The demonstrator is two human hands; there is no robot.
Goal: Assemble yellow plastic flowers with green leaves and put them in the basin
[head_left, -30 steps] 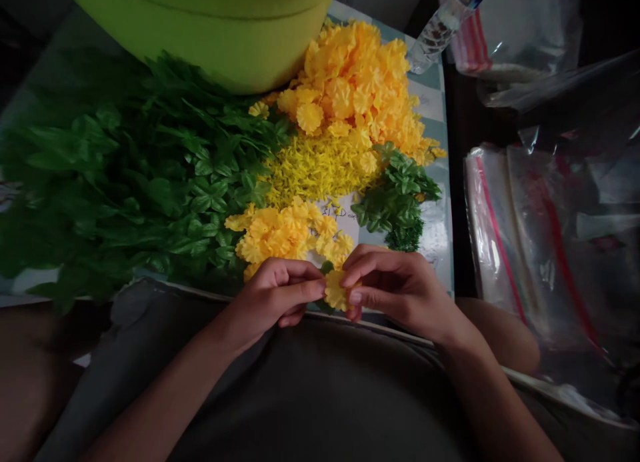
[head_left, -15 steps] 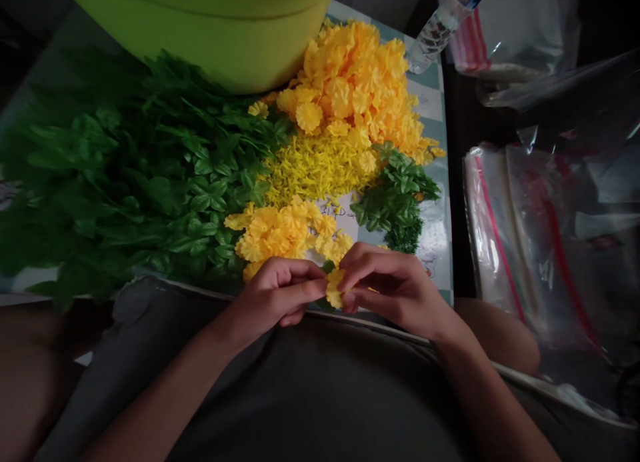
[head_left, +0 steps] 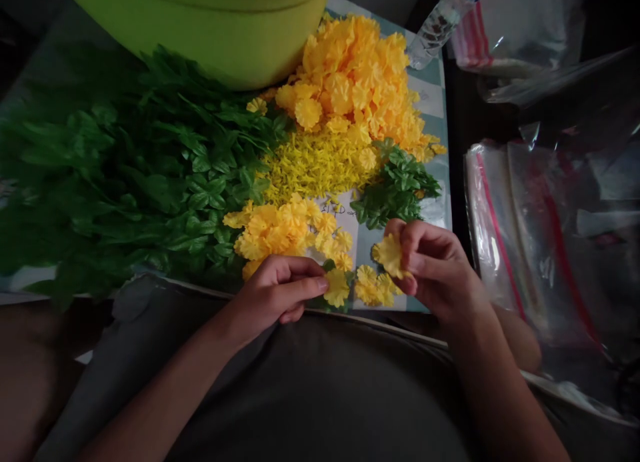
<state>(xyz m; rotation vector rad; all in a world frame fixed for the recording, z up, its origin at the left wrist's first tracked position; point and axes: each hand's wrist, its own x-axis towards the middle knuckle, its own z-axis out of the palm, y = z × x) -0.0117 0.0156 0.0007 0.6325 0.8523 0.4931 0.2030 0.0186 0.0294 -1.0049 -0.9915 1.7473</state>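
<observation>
My left hand [head_left: 278, 294] pinches a small yellow artificial flower [head_left: 337, 289] with a bit of green leaf beside it, at the near edge of the table. A hand's width to the right, my right hand [head_left: 434, 267] is closed on a separate yellow petal piece [head_left: 391, 255] held just above the table. Between the hands lie two or three loose yellow petals [head_left: 374, 289]. A small heap of yellow flowers [head_left: 277, 230] sits just beyond my left hand.
A big pile of orange-yellow petals [head_left: 357, 75], a patch of fine yellow bits [head_left: 317, 165], a small clump of green leaves [head_left: 397, 187] and a wide mass of green foliage [head_left: 130, 175] cover the table. A lime-green tub [head_left: 220, 29] stands behind. Clear zip bags [head_left: 545, 235] lie at right.
My right hand has pulled away to the right from my left hand, taking a yellow petal piece with it. Loose petals now show on the table between them. The left hand stayed put.
</observation>
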